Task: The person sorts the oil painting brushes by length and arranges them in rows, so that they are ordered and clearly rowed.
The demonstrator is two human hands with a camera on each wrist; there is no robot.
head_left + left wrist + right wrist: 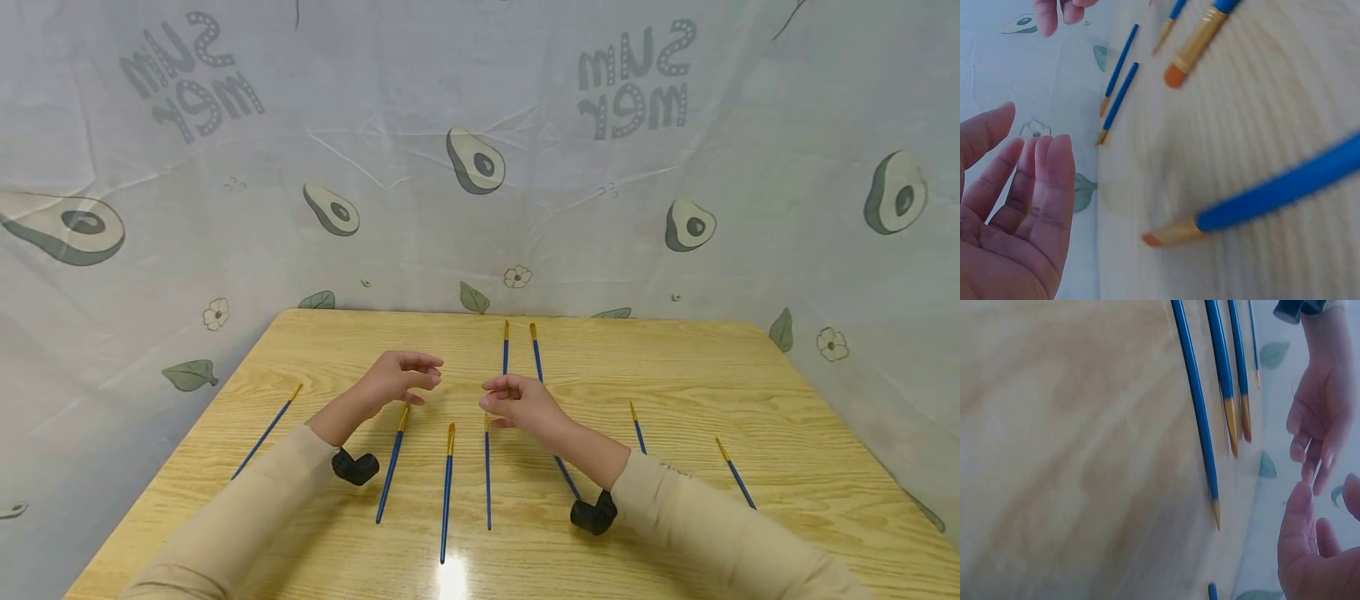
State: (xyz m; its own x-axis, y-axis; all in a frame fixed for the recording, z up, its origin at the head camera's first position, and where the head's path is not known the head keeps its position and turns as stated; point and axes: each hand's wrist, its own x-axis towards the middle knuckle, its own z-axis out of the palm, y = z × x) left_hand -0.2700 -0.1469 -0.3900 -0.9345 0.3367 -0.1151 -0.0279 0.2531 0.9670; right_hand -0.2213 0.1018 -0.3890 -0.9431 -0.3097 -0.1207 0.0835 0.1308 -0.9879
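Observation:
Both hands are raised over a wooden table, fingers loosely bent, holding nothing. The left hand (393,379) is above the tip of a blue-handled paintbrush (392,471); its fingers (1050,206) are relaxed in the left wrist view. Facing it across a gap, the right hand (525,406) is over the bristle end of a thin paintbrush (488,479). Between them, nearer the front, lies a flat-tipped paintbrush (447,492). Farther back are two paintbrushes (506,350) (537,354), the right one partly hidden behind the right hand.
A thin paintbrush (266,432) lies at the table's left side. Two more paintbrushes (638,429) (737,472) lie to the right, the nearer-in one partly covered by the right sleeve (697,508). A printed curtain (420,250) hangs behind the table (660,358).

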